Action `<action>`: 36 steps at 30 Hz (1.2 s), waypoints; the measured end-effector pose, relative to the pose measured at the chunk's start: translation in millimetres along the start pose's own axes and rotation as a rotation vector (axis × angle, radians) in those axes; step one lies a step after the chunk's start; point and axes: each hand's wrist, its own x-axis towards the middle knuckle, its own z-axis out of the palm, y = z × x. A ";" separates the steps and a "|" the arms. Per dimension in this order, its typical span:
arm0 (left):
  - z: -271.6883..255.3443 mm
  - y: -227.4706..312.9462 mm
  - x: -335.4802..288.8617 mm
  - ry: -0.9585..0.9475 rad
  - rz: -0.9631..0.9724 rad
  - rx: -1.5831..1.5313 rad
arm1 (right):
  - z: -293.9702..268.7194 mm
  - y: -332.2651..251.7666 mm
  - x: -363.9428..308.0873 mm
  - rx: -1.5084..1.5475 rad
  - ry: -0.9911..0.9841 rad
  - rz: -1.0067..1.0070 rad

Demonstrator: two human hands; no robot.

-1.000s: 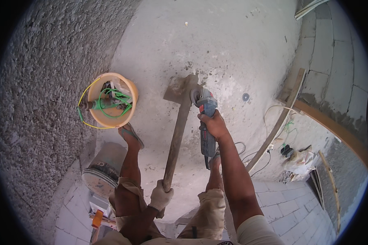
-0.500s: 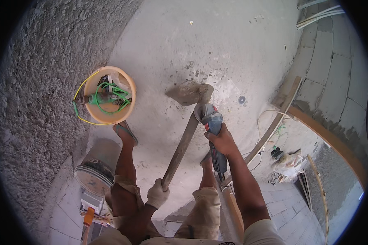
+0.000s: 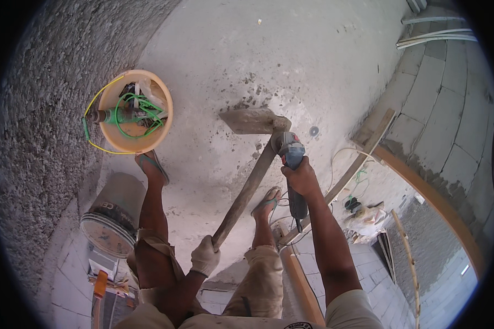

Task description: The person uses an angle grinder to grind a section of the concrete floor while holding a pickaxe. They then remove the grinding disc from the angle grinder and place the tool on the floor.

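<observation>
My left hand [image 3: 206, 256], in a pale work glove, is closed round the lower end of a hoe's wooden handle [image 3: 244, 200]. The handle slants up to the right, where the hoe's cement-crusted blade [image 3: 248, 121] sits above the floor. Bare of any glove, my right hand [image 3: 300, 176] grips the body of a blue and dark grey angle grinder [image 3: 297, 204]. The grinder's head lies against the top of the handle, close to the blade's socket; whether its disc touches the wood is hidden. A cord leaves the grinder's lower end.
On the left a peach bucket [image 3: 169, 112] holds a green power tool and green cable. A dirty grey bucket [image 3: 118, 205] lies near my left leg. A long plank [image 3: 362, 159] crosses the right side, beside a cable. Stone crumbs [image 3: 251, 93] dot the floor ahead.
The hoe's blade has turned, showing a narrower face. The grinder has shifted slightly right and down along with my right hand. The whole view has moved, so the buckets appear further left.
</observation>
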 end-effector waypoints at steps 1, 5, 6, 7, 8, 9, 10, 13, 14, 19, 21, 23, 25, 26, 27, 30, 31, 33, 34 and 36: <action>1.0 1.0 0.2 0.000 -0.005 0.008 | -0.4 2.5 0.6 -0.012 0.009 0.013; 6.3 -6.2 6.8 -0.006 0.007 0.005 | -2.5 13.0 -5.8 -0.054 -0.028 -0.007; 8.4 -6.1 7.2 -0.012 0.003 0.004 | -1.4 14.6 -3.2 -0.051 -0.020 0.000; 10.5 -5.8 7.0 -0.018 0.000 0.004 | 0.5 16.5 1.9 -0.047 -0.011 0.007; 12.8 -7.7 5.3 -0.007 0.018 0.007 | 2.0 16.0 5.0 -0.039 -0.002 0.012; 15.6 -9.6 3.8 0.008 0.033 0.009 | 3.5 13.9 7.2 -0.043 -0.005 0.014; 17.5 -12.5 3.1 0.023 0.049 0.011 | 4.1 12.4 9.1 -0.046 -0.008 0.016; 15.6 -17.8 4.5 0.002 0.031 -0.006 | 4.3 15.1 15.7 -0.043 -0.019 0.013; 17.9 -18.4 3.3 -0.002 0.037 0.008 | 3.8 16.4 17.5 -0.040 -0.023 0.010; 16.7 -16.3 7.6 -0.012 0.065 0.035 | -3.8 15.9 29.6 -0.129 -0.082 0.037; 19.4 -18.5 8.5 -0.001 0.086 0.034 | -4.0 19.9 34.4 -0.182 -0.085 0.052; 20.6 -24.3 6.7 0.020 0.094 0.056 | -1.5 20.8 33.4 -0.217 -0.082 0.068; 21.5 -27.3 5.7 0.037 0.104 0.097 | -6.6 23.8 28.1 -0.218 -0.088 0.108; 22.6 -29.4 5.7 0.047 0.113 0.097 | -11.2 27.5 24.8 -0.210 -0.094 0.132; 23.6 -30.2 5.8 0.055 0.123 0.097 | -18.4 33.4 21.8 -0.203 -0.093 0.132; 27.3 -28.4 5.1 0.051 0.106 0.074 | -32.4 44.2 13.9 -0.165 -0.147 0.135; 29.0 -25.1 6.4 0.042 0.097 0.063 | -34.6 45.3 12.2 -0.162 -0.115 0.107; 35.4 -21.5 3.9 0.064 0.109 0.041 | -28.2 40.4 7.9 -0.156 -0.067 0.041; 37.5 -23.0 -0.4 0.079 0.106 0.031 | -22.4 33.4 6.7 -0.176 -0.073 0.038; 36.9 -20.0 2.3 0.031 0.100 0.066 | -24.8 23.2 4.3 -0.212 -0.051 0.056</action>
